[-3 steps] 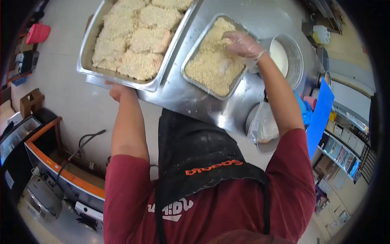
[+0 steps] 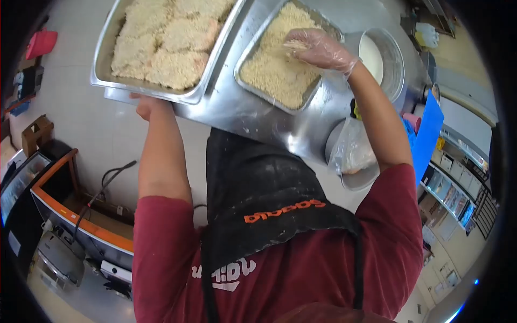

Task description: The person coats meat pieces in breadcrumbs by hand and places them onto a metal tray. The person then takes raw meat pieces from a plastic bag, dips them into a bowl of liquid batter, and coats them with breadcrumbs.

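The gloved right hand (image 2: pixel 320 49) is over the crumbs (image 2: pixel 277 81) in the small tray (image 2: pixel 264 97) on the bench (image 2: pixel 231 114), its grip curled round some. The left hand (image 2: pixel 144 106) is at the big tray's (image 2: pixel 145 92) near edge; its grip I can't make out.

Bright light glares off the steel table (image 2: pixel 264 125) while dark-rimmed fisheye edges bend.

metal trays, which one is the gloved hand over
The smaller tray, filled with loose crumbs: the right hand is over it, while the larger tray holds coated pieces.
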Available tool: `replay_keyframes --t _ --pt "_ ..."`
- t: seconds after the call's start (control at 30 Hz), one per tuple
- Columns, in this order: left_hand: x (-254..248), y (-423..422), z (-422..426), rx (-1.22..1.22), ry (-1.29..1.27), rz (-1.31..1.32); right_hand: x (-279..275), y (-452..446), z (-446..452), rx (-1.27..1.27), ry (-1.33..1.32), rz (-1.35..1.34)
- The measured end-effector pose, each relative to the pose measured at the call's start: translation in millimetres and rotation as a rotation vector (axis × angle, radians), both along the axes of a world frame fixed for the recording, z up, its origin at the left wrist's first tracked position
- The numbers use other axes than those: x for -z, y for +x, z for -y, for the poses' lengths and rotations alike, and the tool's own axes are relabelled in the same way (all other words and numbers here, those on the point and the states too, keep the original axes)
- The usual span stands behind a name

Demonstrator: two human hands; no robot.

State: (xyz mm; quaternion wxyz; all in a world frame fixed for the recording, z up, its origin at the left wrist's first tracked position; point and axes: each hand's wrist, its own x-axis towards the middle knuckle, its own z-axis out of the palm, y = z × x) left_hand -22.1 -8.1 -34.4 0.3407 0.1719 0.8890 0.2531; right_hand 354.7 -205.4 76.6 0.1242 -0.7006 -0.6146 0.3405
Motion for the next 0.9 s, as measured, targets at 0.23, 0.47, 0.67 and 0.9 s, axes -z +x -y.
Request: replay_keyframes --t 0.23,0.47,0.67,0.9 --pt "13.3 2.7 4.9 0.011 -0.083 -0.054 -41.4 -2.4 25.5 -0.086 -0.302 0.345" --pt "9.3 6.9 6.5 0.002 -0.068 -0.046 21.0 12.6 29.2 -0.027 -0.189 0.401" --pt "3.0 7.8 9.6 -0.009 -0.062 -0.037 47.3 30.0 27.6 0.191 0.004 0.219" --pt "11.3 0.9 9.9 -0.037 -0.052 0.018 -7.6 -50.5 57.8 0.229 0.301 0.264"
